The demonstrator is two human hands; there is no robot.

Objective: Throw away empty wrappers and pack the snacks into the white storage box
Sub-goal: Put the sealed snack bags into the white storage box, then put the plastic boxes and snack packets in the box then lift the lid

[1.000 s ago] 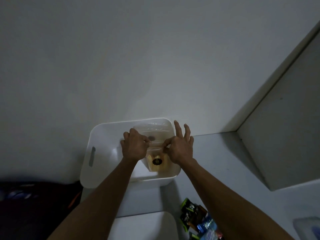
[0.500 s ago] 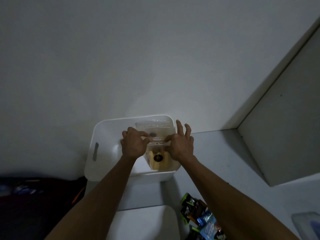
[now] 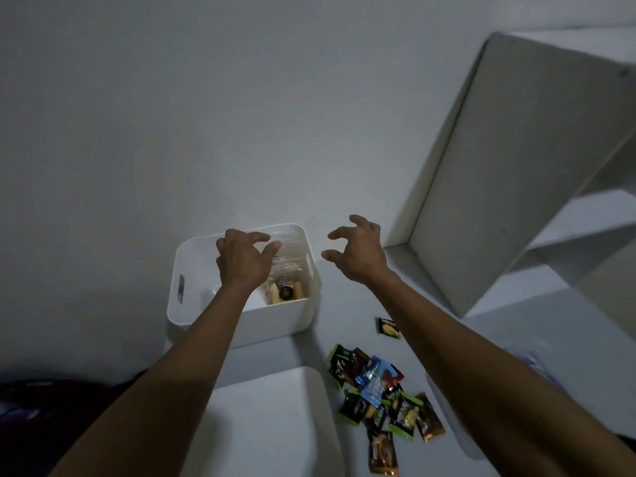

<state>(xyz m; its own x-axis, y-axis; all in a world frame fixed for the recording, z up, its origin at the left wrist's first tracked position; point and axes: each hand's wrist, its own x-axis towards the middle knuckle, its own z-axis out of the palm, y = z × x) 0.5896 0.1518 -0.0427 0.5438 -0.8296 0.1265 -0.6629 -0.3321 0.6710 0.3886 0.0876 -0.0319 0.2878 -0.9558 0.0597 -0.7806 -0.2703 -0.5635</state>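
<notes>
The white storage box (image 3: 192, 256) stands against the wall on the white desk. Inside it, at the right, lies a clear plastic snack pack (image 3: 287, 287) with yellowish biscuits and a dark round label. My left hand (image 3: 242, 259) hovers over the box with loosely spread fingers and holds nothing. My right hand (image 3: 358, 249) is lifted to the right of the box, fingers spread and empty. A pile of several small snack packets (image 3: 378, 390), green, brown, blue and red, lies on the desk near my right forearm. One green packet (image 3: 388, 328) lies apart from the pile.
A white lid or board (image 3: 268, 425) lies at the near edge of the desk. A white shelf unit (image 3: 509, 173) rises at the right. A pale container (image 3: 447, 407) is partly hidden under my right arm. Dark items (image 3: 51, 414) sit at the lower left.
Both hands have let go of the clear snack pack, which now lies in the box. My right hand has moved out to the right of the box.
</notes>
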